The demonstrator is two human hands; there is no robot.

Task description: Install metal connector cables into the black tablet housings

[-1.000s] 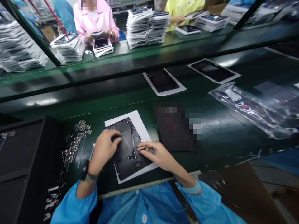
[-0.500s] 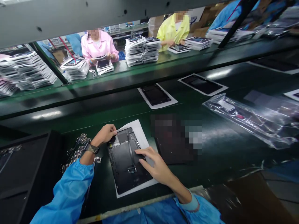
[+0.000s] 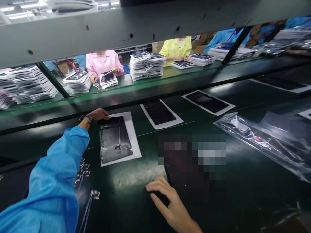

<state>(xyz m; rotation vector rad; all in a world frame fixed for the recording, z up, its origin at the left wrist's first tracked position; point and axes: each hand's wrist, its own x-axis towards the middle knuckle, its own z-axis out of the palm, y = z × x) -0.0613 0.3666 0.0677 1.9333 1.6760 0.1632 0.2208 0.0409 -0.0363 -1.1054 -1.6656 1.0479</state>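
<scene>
Head view: your left hand (image 3: 100, 114) at the far-left corner of the black casing (image 3: 110, 139)

Your left fingers bend close together over that corner; whether they pinch the casing or only press on it, you cannot tell. The casing lies flat on a white sheet (image 3: 135, 142), left of centre on the green table (image 3: 136, 200), with a pale ribbon strip (image 3: 119, 133) and a small circuit part (image 3: 117, 147) on its upturned face. Your right hand (image 3: 170, 200) is nearer your body, thumb and fingers spread, just beside a dark pad (image 3: 188, 184) that is partly pixelated.

By your left sleeve (image 3: 55, 168) lie small boards with ribbon tails (image 3: 95, 194). Right of the casing, 3 dark panels (image 3: 159, 112) rest on white sheets, with a clear plastic bag (image 3: 257, 142) nearer you. Across the bench, 1 person in pink (image 3: 104, 63) and 1 person in yellow (image 3: 173, 48) are beside paper-layered stacks (image 3: 139, 68).
</scene>
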